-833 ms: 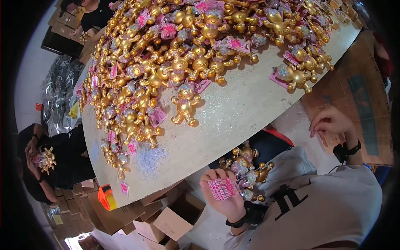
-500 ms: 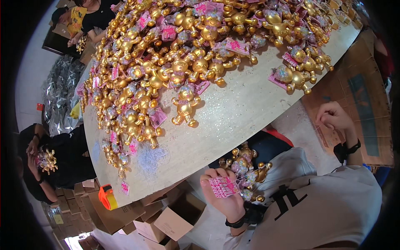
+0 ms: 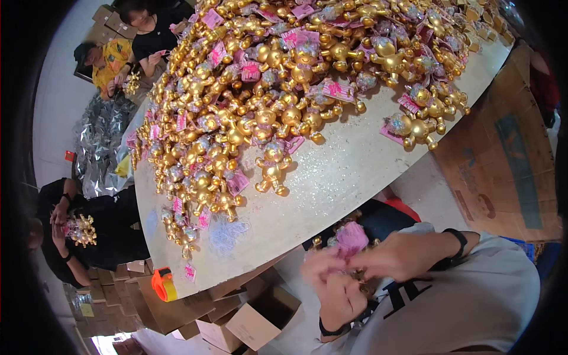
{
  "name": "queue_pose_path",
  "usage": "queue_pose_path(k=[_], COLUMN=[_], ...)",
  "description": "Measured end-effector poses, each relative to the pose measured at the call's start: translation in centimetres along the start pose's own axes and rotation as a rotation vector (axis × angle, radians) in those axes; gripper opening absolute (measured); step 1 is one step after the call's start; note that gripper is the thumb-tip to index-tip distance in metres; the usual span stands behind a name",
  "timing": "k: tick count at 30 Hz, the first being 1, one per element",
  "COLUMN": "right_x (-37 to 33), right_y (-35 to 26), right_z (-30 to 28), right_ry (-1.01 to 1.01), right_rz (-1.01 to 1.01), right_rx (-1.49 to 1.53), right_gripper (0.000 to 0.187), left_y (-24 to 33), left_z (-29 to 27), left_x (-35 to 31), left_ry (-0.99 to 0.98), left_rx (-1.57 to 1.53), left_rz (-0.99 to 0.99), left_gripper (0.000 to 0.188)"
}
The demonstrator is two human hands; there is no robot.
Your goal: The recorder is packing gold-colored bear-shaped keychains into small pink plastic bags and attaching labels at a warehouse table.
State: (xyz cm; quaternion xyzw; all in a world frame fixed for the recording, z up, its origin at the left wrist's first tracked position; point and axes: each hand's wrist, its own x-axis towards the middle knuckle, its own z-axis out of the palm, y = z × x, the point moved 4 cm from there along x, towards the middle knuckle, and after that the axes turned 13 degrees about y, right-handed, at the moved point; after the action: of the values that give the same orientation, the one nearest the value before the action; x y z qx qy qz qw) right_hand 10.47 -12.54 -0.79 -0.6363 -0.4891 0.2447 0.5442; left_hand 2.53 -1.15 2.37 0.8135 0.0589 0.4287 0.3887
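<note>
My left hand (image 3: 338, 289) and my right hand (image 3: 403, 255) meet in front of my body, below the table edge. A blurred pink card (image 3: 351, 238) stands up at the fingers of my left hand, which are closed on it. My right fingers are pinched together close beside it; what they hold is hidden. Parts of small shiny gold figurines (image 3: 317, 241) show behind and between the hands, mostly covered. On the pale table (image 3: 331, 177) a big heap of gold figurines (image 3: 266, 118) with pink cards and glittery heads spreads out. One figurine (image 3: 273, 170) lies at the heap's near edge.
White string (image 3: 228, 234) lies tangled near an orange and yellow tape roll (image 3: 164, 285) at the table corner. Open cardboard boxes (image 3: 260, 319) stand below; a large carton (image 3: 503, 171) is at the right. A person (image 3: 71, 231) at the left holds figurines; others work at the back left.
My right hand has come down from beside the carton to meet my left hand. The pink card has turned and risen. The view has shifted slightly, so the table sits lower and further right.
</note>
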Motion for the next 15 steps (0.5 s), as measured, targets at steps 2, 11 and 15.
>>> queue_pose_path(k=[2,11,15], right_x=[1.4,5.0,6.5], right_y=[-1.4,-2.9,-1.3], right_z=[0.8,-1.0,-3.3], right_ry=[-0.015,0.226,0.373], right_rz=[-0.178,-0.188,0.123], right_rx=[0.059,0.483,0.485], right_gripper=[0.025,0.012,0.009], left_y=[0.8,0.4,-0.5], left_z=[-1.2,-1.8,2.6], left_x=[-0.4,-1.2,-5.2], left_ry=[0.134,0.414,-0.229], left_rx=[-0.136,-0.315,0.072], left_rz=[0.078,0.142,-0.553], left_gripper=[0.036,0.022,0.014])
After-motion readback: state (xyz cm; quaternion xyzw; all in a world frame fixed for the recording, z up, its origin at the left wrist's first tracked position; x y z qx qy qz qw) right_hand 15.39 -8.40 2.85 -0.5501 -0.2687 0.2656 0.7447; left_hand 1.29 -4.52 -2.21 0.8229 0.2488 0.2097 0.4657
